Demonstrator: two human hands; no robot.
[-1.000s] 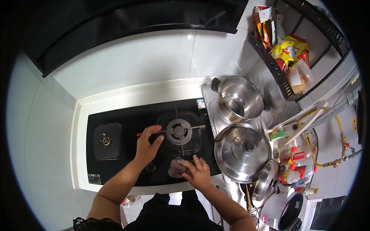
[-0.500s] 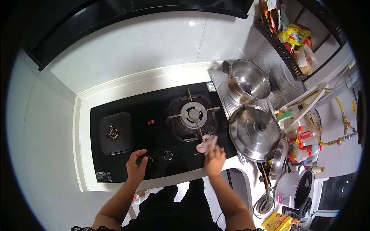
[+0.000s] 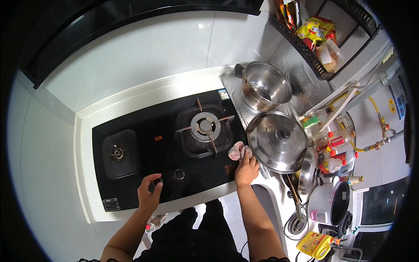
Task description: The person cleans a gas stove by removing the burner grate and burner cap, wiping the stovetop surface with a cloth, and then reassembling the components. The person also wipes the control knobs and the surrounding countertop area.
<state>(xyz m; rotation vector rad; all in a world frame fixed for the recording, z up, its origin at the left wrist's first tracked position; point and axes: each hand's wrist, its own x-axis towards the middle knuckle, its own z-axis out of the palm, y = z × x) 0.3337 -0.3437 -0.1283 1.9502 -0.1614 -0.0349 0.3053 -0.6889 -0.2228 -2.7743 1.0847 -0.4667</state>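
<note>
My left hand is at the front of the black gas cooktop, thumb and forefinger curled around a stove knob. A second knob stands just to its right. My right hand presses a crumpled pinkish-white cloth against the cooktop's right edge, beside the large lidded pan. The cloth bunches out past my fingertips. Behind it sits the right burner with its pan supports. The left burner has no pan support on it.
A lidded steel pan and an open steel pot crowd the right side. Bottles, a white pot and a yellow jug stand farther right. A black rack with food packets hangs above. The range hood overhangs the back.
My right hand has moved the cloth rightward to the cooktop's edge, close to the lidded pan. My left hand has closed in around the knob. The whole view has shifted slightly.
</note>
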